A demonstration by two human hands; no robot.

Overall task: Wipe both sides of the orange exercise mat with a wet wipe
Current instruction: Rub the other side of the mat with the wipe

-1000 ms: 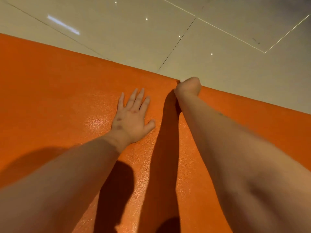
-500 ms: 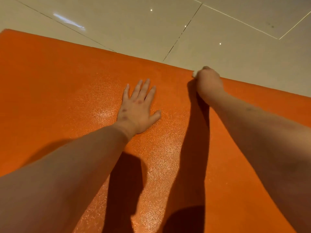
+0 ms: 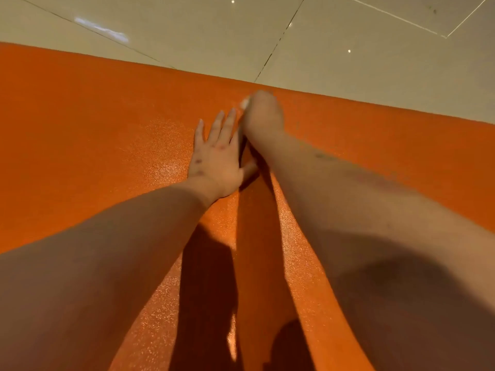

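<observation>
White wipe [image 3: 244, 103] mostly hidden in curled right hand [image 3: 264, 115]; left hand [image 3: 214, 159] flat on mat [image 3: 80, 116].

Orange exercise mat [image 3: 93, 135]: looks like a foam or rubber sheet with a fine pebbled grain all over, mostly matt, but the grain glints with small sparkles in the lit patch beside the left hand [image 3: 217, 159] and down the strip between the forearms. Pale beige tiled floor [image 3: 214, 30]: large smooth tiles, high gloss, mirroring lights as sharp dots and one smeared streak, with thin dark grout lines. Small white wet wipe [image 3: 245, 103] at the right hand [image 3: 263, 113] fingertips: blurred, texture unreadable.
</observation>
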